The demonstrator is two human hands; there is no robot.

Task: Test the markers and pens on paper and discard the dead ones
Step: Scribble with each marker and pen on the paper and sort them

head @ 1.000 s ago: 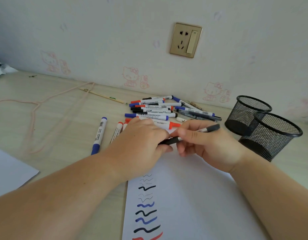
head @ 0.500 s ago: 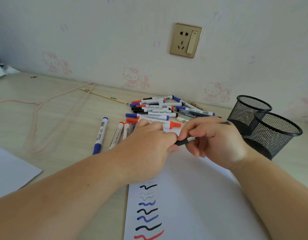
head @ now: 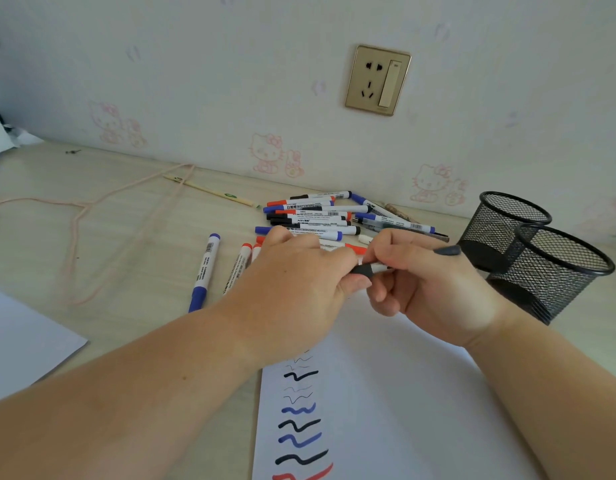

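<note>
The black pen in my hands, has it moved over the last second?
Yes. The black pen has slid right through the right hand, its far end now nearer the mesh cups.

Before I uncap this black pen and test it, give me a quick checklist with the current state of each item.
1. Pen held: ok. The right hand grips the black pen.
2. Cap end held: ok. The left hand pinches the pen's near end.
3. Cap off: cannot tell; fingers hide the tip.
4. Room on the paper: ok, blank area right of the test squiggles.
5. Mesh cups: ok, upright at the right; contents cannot tell.
6. Untested pile: ok, apart from the paper.
</note>
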